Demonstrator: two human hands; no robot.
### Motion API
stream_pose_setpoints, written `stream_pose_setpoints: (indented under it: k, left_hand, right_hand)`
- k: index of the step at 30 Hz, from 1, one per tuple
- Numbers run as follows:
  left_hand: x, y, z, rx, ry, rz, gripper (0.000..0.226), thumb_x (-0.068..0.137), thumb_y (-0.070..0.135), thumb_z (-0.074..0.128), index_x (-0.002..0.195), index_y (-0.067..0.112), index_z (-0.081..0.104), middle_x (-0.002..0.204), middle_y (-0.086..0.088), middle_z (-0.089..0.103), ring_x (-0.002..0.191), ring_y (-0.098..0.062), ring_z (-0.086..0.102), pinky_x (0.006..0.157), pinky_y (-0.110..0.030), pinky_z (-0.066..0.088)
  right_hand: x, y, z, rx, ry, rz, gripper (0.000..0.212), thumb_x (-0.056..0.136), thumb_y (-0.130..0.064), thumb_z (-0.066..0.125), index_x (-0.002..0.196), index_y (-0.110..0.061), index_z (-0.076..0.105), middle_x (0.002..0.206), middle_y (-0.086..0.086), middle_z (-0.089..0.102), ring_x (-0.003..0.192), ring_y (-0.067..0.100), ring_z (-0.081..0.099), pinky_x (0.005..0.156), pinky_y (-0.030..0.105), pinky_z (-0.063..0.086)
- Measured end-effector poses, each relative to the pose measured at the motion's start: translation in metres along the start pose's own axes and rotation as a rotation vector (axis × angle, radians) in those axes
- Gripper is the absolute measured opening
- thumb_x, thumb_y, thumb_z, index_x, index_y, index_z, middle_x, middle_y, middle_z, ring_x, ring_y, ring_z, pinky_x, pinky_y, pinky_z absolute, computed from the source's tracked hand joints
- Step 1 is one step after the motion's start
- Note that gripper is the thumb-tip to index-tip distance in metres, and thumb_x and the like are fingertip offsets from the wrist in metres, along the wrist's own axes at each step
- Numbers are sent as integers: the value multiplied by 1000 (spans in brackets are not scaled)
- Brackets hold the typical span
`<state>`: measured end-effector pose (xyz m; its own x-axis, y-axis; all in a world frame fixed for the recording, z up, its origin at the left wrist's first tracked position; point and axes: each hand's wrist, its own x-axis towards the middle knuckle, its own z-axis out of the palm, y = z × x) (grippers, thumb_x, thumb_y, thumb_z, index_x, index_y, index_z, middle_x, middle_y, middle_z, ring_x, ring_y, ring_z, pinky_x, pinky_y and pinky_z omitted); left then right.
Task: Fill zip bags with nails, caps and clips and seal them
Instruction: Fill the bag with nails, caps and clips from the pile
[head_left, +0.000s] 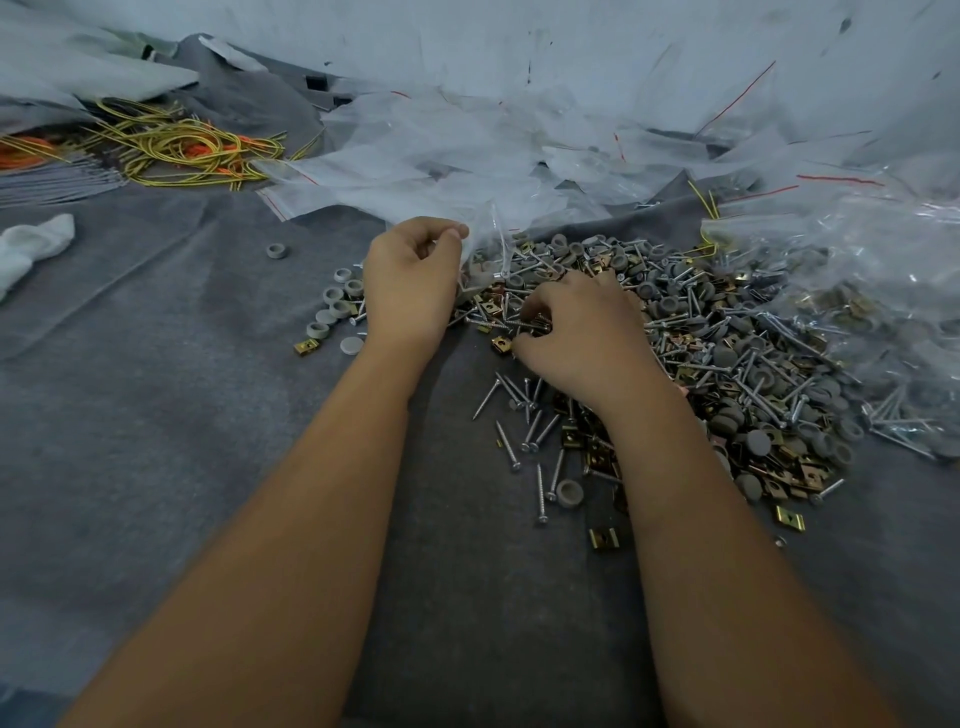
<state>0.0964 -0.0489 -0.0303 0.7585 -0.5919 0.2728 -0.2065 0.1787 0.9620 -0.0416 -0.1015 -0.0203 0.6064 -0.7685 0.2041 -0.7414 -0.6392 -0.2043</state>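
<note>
Clear zip bag (488, 244) pinched by left hand (410, 280); right hand (576, 332) curled, picking nails (519, 322) (grip hidden). Risk: nail tips may puncture bag, spill.

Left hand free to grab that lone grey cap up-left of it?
Probably not yet: the left hand is pinching a zip bag. The lone cap lies unobstructed on the cloth.

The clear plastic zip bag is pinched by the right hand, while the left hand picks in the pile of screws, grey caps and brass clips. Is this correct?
Not quite: the hands are swapped. In the head view the left hand pinches the clear plastic zip bag, while the right hand picks in the pile of screws, grey caps and brass clips.
</note>
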Motion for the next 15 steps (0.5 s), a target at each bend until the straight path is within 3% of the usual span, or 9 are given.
stream_pose_setpoints:
  k: [6, 15]
  left_hand:
    - [1, -1, -1, 4, 1, -3, 18, 93, 9, 54, 88, 16, 70, 53, 0, 51, 49, -13, 43, 55, -26, 35]
    - [-1, 1, 0, -3, -10, -12, 17, 93, 9, 54, 88, 15, 69, 52, 1, 49, 48, -12, 40, 53, -25, 32]
  right_hand:
    - [0, 0, 0, -26, 2, -3, 31, 88, -41, 57, 114, -25, 63, 117, 3, 54, 121, 28, 37, 101, 43, 29]
    - [3, 2, 1, 31, -18, -7, 10, 92, -33, 59, 99, -29, 65, 106, -2, 48, 119, 28, 37, 98, 43, 29]
